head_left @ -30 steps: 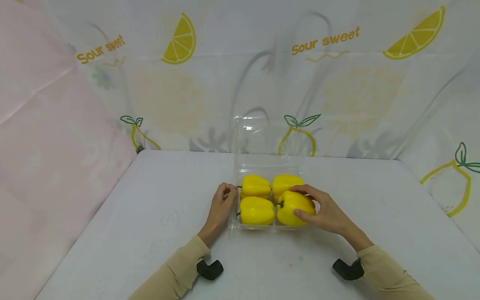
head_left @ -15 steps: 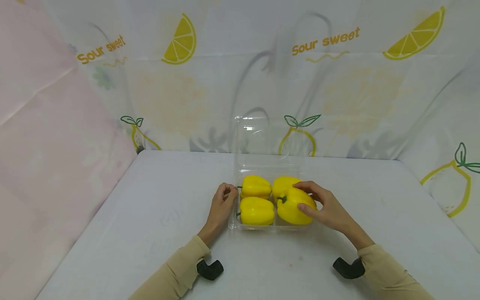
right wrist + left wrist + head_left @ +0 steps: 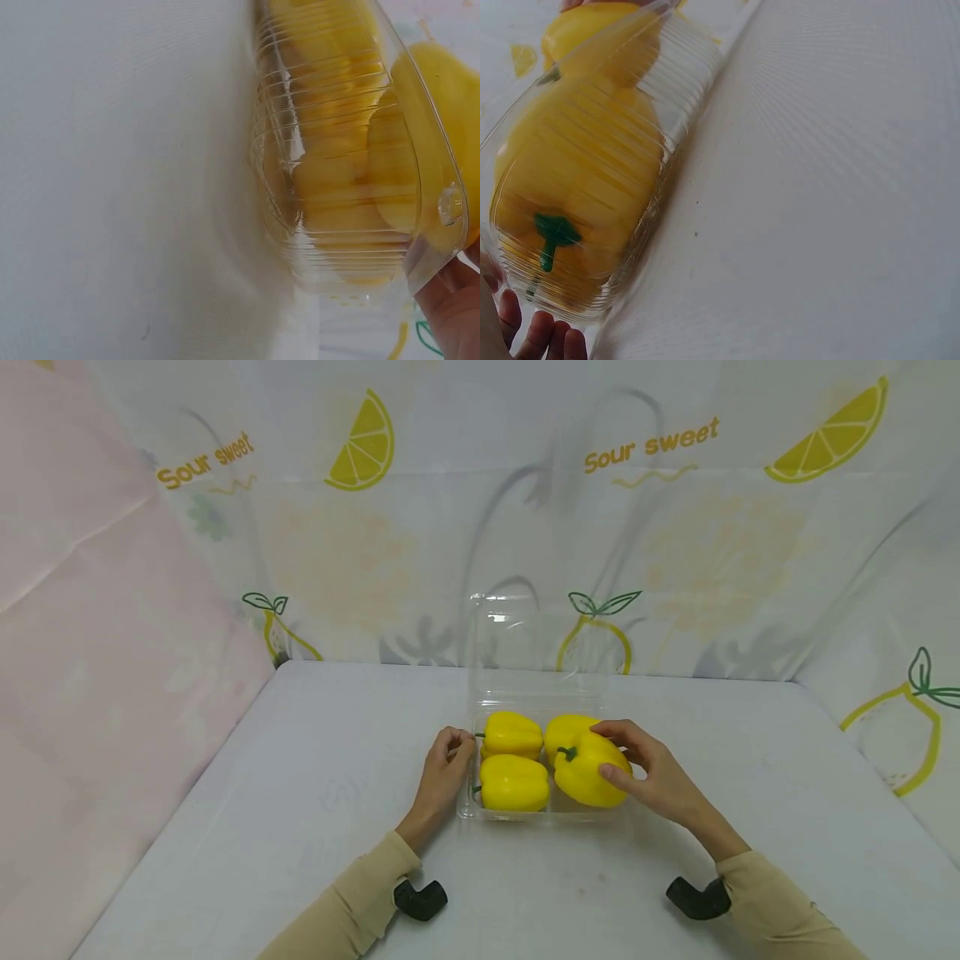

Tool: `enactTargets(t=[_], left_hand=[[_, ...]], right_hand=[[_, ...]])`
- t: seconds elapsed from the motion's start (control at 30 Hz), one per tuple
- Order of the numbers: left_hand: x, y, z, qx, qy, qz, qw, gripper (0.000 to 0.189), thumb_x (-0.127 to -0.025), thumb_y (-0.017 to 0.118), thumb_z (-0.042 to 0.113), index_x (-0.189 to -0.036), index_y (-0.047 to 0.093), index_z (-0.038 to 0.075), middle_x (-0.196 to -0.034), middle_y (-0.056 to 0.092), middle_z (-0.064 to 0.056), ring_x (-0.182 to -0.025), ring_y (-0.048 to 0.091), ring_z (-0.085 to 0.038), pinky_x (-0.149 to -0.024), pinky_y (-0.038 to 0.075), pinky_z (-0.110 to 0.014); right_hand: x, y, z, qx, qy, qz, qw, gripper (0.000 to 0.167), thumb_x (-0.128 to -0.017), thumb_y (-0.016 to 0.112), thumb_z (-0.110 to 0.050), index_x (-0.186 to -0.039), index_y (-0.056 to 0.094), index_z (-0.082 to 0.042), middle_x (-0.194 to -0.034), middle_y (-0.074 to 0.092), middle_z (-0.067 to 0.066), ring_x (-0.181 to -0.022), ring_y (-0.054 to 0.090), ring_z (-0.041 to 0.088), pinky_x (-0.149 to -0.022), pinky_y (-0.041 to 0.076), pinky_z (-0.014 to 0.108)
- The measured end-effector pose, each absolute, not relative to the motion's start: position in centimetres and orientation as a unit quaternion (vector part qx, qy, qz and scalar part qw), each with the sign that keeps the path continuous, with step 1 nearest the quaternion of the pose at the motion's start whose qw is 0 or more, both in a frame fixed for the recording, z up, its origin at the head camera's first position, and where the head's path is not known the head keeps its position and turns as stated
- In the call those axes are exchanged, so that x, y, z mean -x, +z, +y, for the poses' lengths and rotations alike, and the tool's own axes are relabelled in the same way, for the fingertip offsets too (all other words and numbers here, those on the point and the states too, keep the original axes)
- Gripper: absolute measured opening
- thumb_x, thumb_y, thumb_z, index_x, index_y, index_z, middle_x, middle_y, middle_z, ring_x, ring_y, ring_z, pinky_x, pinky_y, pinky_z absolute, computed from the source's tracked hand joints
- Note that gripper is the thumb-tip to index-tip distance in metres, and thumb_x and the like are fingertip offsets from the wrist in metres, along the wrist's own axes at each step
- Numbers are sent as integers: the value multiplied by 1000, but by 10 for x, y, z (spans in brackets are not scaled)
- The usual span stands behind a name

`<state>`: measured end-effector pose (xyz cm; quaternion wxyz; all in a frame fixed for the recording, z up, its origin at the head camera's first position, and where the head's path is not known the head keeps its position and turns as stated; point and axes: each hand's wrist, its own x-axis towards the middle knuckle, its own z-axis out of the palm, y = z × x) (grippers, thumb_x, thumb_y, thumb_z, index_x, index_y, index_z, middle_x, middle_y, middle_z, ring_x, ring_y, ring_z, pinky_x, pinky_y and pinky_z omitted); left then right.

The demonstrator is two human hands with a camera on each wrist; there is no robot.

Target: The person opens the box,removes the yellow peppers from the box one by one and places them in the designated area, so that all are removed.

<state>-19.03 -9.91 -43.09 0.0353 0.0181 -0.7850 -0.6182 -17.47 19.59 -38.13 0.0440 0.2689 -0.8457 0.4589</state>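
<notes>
In the head view, a clear plastic clamshell container (image 3: 517,815) lies on the table, its lid (image 3: 502,647) raised at the back. My right hand (image 3: 648,770) grips a yellow bell pepper (image 3: 588,777) over the front right part, thumb in front and fingers behind. That pepper is tilted, its green stem pointing up and left. Two peppers lie at left, a front one (image 3: 513,783) and a back one (image 3: 512,733). Another pepper (image 3: 562,735) sits at back right, partly covered. My left hand (image 3: 444,772) holds the container's left rim with curled fingers. The right wrist view shows the held pepper (image 3: 435,75) above the rim.
The container stands on a white table (image 3: 315,827). A printed curtain (image 3: 420,543) with lemon drawings hangs behind it, and a pink cloth (image 3: 112,610) is at left. Black curved pieces, one left (image 3: 420,900) and one right (image 3: 697,898), sit by the sleeves.
The right hand has raised the front right pepper slightly and tipped its stem end upward, uncovering some of the container floor below it. The left hand has kept its place on the rim.
</notes>
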Motion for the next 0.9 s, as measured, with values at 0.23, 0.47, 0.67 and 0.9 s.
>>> enactTargets(t=[0.23, 0.47, 0.67, 0.9], left_hand=[[189, -432, -99, -15, -618, -785, 41, 16, -96, 49, 24, -102, 52, 9, -116, 56, -9, -119, 51, -24, -109, 39, -45], [187, -431, -99, -4, -620, -782, 57, 16, -95, 50, 25, -100, 52, 10, -113, 57, -8, -115, 53, -22, -107, 41, -43], [187, -431, -99, -6, -617, -785, 58, 15, -95, 49, 23, -100, 52, 9, -112, 57, -8, -113, 53, -22, -106, 42, -43], [187, -431, -99, -8, -616, -786, 54, 15, -95, 49, 23, -100, 52, 9, -112, 57, -8, -113, 52, -22, -107, 41, -42]], right_hand=[[175, -381, 196, -265, 460, -846, 57, 43, -86, 63, -7, -127, 51, -10, -127, 56, 9, -106, 52, 0, -90, 47, 15], [177, -379, 198, -265, 481, -834, 51, 45, -87, 62, -4, -130, 48, -7, -129, 54, 10, -104, 54, 2, -87, 50, 16], [177, -377, 201, -264, 492, -828, 52, 47, -89, 59, -4, -134, 46, -6, -132, 51, 12, -106, 52, 2, -87, 49, 14], [178, -374, 204, -272, 522, -806, 58, 45, -90, 55, 1, -134, 45, -1, -133, 51, 4, -105, 53, 6, -87, 50, 13]])
